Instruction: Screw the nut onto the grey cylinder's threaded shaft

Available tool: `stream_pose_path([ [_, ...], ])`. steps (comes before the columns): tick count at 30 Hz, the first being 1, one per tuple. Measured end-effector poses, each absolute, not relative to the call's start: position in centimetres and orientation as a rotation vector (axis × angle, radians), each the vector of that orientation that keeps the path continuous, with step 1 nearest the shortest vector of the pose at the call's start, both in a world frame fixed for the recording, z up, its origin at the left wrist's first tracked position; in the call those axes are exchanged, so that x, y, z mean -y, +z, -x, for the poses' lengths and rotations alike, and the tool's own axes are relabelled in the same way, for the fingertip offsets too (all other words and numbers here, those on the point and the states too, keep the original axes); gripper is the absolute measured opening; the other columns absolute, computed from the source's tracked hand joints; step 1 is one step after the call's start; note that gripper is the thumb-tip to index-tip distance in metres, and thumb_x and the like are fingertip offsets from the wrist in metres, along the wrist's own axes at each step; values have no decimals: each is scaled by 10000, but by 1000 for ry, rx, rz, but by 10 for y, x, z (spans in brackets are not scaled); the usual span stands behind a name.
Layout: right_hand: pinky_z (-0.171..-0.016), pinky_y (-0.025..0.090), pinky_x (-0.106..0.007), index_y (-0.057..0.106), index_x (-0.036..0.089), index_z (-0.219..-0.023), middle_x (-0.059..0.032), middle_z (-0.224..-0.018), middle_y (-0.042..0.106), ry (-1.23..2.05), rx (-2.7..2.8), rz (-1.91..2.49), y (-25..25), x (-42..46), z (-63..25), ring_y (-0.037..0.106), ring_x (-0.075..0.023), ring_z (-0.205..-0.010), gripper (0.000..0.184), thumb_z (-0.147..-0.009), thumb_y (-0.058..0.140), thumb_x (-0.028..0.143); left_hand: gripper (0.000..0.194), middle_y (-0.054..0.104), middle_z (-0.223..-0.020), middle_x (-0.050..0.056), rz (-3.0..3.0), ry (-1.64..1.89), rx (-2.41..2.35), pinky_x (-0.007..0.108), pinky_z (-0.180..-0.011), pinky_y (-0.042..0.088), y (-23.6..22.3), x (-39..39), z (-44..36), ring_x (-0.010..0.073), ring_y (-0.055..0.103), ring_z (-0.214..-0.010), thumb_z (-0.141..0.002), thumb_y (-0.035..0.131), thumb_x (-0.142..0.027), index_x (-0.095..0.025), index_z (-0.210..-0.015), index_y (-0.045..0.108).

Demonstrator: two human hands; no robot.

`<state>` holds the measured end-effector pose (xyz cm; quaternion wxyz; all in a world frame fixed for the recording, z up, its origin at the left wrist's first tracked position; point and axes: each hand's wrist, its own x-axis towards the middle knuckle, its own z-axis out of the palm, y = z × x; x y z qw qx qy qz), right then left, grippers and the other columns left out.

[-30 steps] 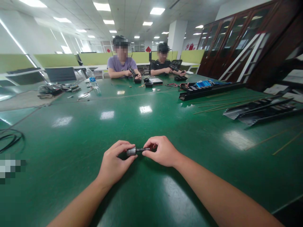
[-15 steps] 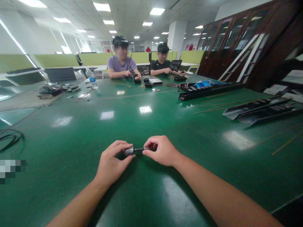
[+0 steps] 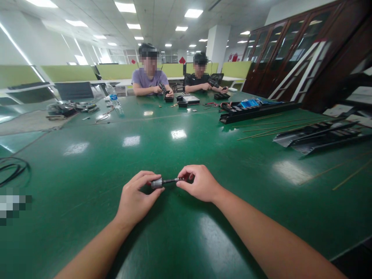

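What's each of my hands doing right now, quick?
Left hand: closed, holding the silver cylinder of a small part.
Right hand: closed, pinching that part's dark shaft at its far end.

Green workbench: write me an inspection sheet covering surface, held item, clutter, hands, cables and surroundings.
surface: glossy green table, reflecting the ceiling lights
held item: silver metal cylinder with a dark shaft
clutter: long black metal channels, thin rods, water bottle
hands: left hand pinches the cylinder; right hand grips the shaft's far end
cables: black coiled cable at the left edge
surroundings: one seated co-worker, another, glass-fronted cabinets
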<state>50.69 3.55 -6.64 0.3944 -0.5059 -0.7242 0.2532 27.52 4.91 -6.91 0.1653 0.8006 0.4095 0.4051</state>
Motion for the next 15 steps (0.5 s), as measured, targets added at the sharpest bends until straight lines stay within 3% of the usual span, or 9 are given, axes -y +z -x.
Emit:
stream_pose_path([
  [5,-632,435,-263,734,181,-782,-2,-719,698,674,1812,1280,-67,-36,-507,603,-135,-649,71,-737,730,236,224,677,-1008,23,-2275,1155,-1177,300,-840,504,-68,-49,-276,175,645,-923,-787,753,-277,-252,-1008,720],
  [9,-564,397,-262,725,164,-778,-10,-666,664,939,1602,1251,-67,-41,-512,548,-129,-576,144,-714,749,291,262,687,-1005,32,-2156,1163,-1214,311,-841,507,-68,-49,-272,189,648,-914,-765,781,-348,-235,-993,721],
  [15,-604,408,-266,663,150,-766,-51,-738,685,1290,1009,1011,-70,-54,-527,603,-141,-636,283,-779,698,431,412,707,-953,46,-1469,1256,-1263,241,-767,508,-70,-57,-270,143,628,-813,-761,772,-466,-176,-1046,702],
])
